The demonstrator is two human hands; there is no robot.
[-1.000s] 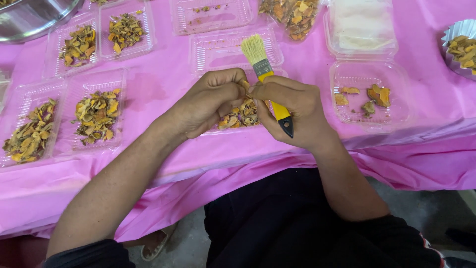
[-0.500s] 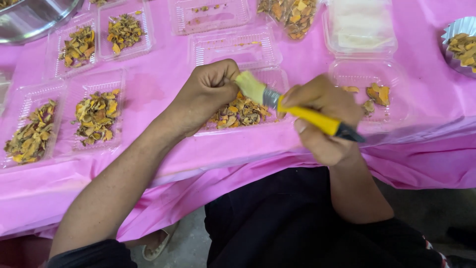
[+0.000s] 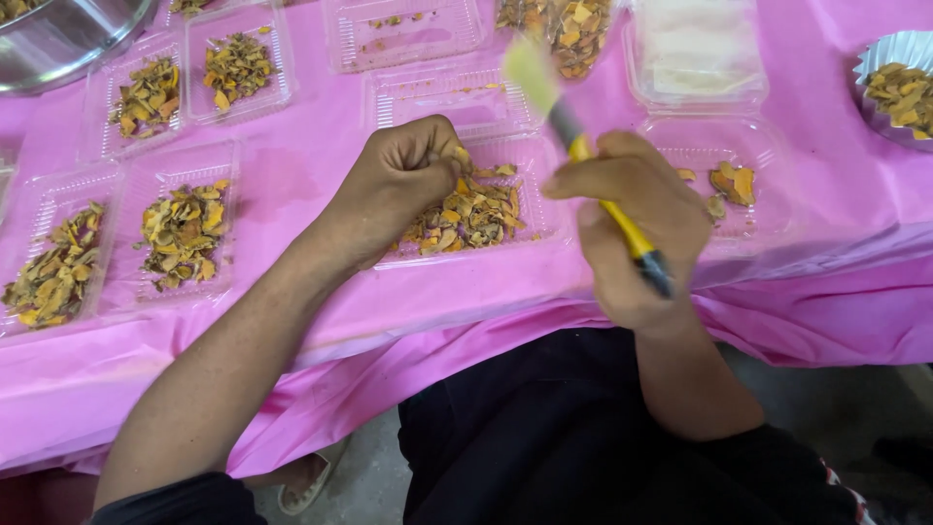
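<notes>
Pink plastic cloth (image 3: 292,321) covers the table and hangs over the front edge, w/ many clear plastic trays on it. Right hand (image 3: 637,228) is closed around the yellow handle of a small paintbrush (image 3: 583,146); brush points up and away from the person, its pale bristles are blurred, above the far trays, and the dark handle end sticks out under the hand. Left hand (image 3: 398,185) is curled into a loose fist at the left rim of the centre tray (image 3: 544,228), fingertips at the dried yellow-orange pieces (image 3: 471,214); cannot tell if it pinches one piece. Hands are apart, brush hand just right of the tray, not touching the other hand.

Other trays w/ same dried pieces lie at left (image 3: 180,233) and far left (image 3: 53,277), two more behind them (image 3: 238,68). Nearly empty tray (image 3: 724,185) is on the right side w/ only few pieces. Metal bowl (image 3: 58,39) is at top left corner, foil cup (image 3: 899,87) w/ pieces at top right. Below the table edge: dark clothing of the person and grey floor
</notes>
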